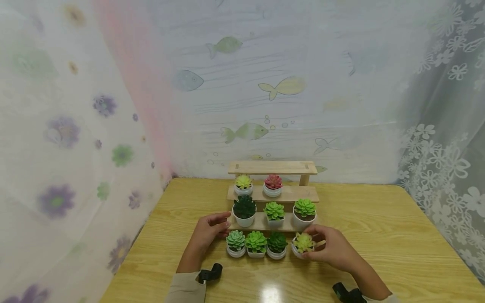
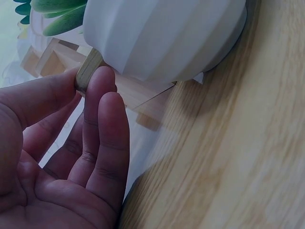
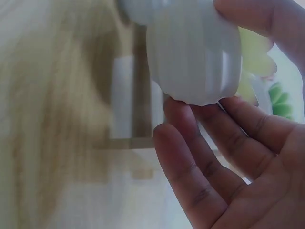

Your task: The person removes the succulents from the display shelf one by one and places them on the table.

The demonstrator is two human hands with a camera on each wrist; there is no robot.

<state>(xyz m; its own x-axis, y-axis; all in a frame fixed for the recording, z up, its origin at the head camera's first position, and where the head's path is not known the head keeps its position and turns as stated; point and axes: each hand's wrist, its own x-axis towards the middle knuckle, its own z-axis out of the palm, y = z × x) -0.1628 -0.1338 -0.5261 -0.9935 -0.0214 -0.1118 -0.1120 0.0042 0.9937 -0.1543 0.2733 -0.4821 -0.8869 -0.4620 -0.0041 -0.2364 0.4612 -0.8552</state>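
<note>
A stepped wooden plant stand [image 1: 273,167] stands on the table. My left hand [image 1: 208,229] pinches the left end of a low board [image 2: 88,70] of it between thumb and fingertips. With thumb and fingers my right hand [image 1: 331,249] grips a ribbed white pot [image 3: 193,52] holding a yellow succulent [image 1: 304,242], at the right of the front row. Beside it in that row are a dark green succulent [image 1: 277,242], a bright green one [image 1: 256,241] and a pale green one [image 1: 235,240]. The pot's base shows in the right wrist view.
The middle board bears a blackish-green succulent [image 1: 244,207], a small green one [image 1: 274,210] and a bright green one [image 1: 305,207]. Above them sit a yellow-green succulent [image 1: 243,182] and a red one [image 1: 273,182]. The wooden table [image 1: 379,240] meets a printed curtain [image 1: 303,126] behind.
</note>
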